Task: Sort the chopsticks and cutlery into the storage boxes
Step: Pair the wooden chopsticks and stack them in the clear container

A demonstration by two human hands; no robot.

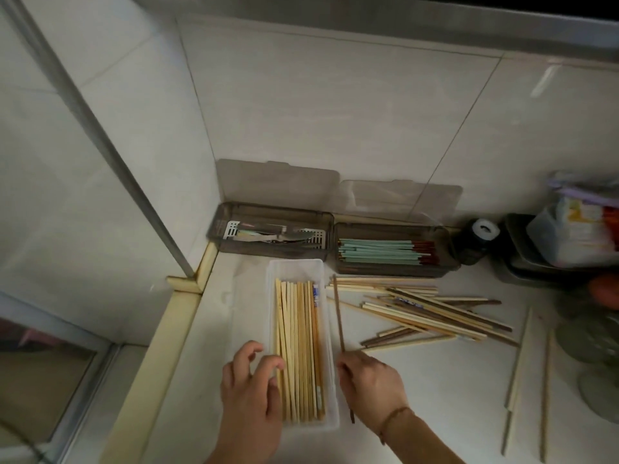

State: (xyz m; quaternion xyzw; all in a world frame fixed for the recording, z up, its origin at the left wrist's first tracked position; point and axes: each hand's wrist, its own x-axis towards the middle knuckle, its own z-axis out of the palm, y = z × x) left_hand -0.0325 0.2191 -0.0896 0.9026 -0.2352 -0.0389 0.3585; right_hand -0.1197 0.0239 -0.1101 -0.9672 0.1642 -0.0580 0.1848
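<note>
Dim tiled corner, white desk (435, 396). Bamboo chopsticks (299, 349) fill the clear box (330, 329) — left hand (251, 393), grip open, touches them; right hand (371, 383) grips a dark chopstick (339, 313) beside it.

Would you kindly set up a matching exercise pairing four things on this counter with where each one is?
Things:
1. pale bamboo chopsticks
2. mint-green chopsticks
3. metal cutlery
4. dark brown chopstick

Places:
A. back-left smoky box
B. right hand
C. clear box nearest the person
D. back-right smoky box

Pairs: 1-C, 2-D, 3-A, 4-B
</note>
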